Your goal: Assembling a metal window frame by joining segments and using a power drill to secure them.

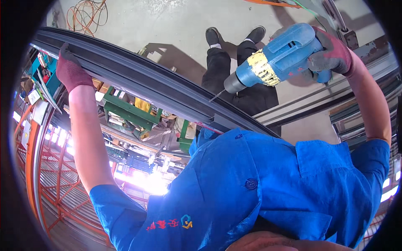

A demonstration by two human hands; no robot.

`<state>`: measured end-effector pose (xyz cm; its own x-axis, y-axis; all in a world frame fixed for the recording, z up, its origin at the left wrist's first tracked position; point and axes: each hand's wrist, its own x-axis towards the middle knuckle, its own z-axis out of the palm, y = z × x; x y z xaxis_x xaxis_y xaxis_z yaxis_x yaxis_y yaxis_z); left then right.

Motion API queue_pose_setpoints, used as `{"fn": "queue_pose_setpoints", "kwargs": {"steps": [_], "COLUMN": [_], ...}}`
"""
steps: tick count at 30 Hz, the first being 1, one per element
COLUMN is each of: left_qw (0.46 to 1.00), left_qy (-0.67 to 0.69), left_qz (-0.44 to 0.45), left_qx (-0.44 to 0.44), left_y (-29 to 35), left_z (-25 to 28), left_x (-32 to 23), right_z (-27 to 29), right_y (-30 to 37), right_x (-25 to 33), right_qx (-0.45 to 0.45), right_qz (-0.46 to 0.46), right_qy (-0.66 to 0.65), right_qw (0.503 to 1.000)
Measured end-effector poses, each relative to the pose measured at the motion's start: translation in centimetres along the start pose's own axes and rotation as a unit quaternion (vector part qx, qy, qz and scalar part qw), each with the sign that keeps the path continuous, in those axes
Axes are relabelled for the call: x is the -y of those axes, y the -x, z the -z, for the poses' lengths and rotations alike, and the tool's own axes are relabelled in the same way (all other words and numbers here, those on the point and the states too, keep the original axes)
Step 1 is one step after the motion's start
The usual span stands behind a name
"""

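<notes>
Gripping blue drill (pixel 289 54): right hand (pixel 336 55). Left hand (pixel 73 70) clasping dark profile (pixel 142 73) near end; drill bit (pixel 217 96) between hands.

the pale grey floor (pixel 176 29) bears a loose orange cable tangle (pixel 86 16) and two black shoes (pixel 213 37).

My 2 gloves (pixel 75 72) look like knitted cloth with a matt coating. The long profile (pixel 155 83) is smooth, satin-looking metal; my drill (pixel 291 54) has smooth plastic casing under rough, worn wrapping (pixel 262 69); my shirt (pixel 222 180) is creased cloth.
</notes>
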<state>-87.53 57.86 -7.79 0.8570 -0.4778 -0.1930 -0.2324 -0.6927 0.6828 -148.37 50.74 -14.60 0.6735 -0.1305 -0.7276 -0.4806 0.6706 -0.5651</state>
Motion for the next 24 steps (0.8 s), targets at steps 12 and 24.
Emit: {"fn": "queue_pose_setpoints", "kwargs": {"steps": [12,24], "left_qw": [0.997,0.987], "left_qy": [0.049,-0.129], "left_qz": [0.050,-0.091], "left_qx": [-0.020,0.021], "left_y": [0.8,-3.9], "left_z": [-0.7,2.1], "left_x": [-0.3,3.5], "right_z": [0.9,3.3], "right_y": [0.2,-0.8], "right_x": [-1.0,-2.8], "right_qx": [-0.002,0.017], "right_qz": [0.026,0.058], "right_qy": [0.089,0.154], "right_qw": [0.996,0.986]}}
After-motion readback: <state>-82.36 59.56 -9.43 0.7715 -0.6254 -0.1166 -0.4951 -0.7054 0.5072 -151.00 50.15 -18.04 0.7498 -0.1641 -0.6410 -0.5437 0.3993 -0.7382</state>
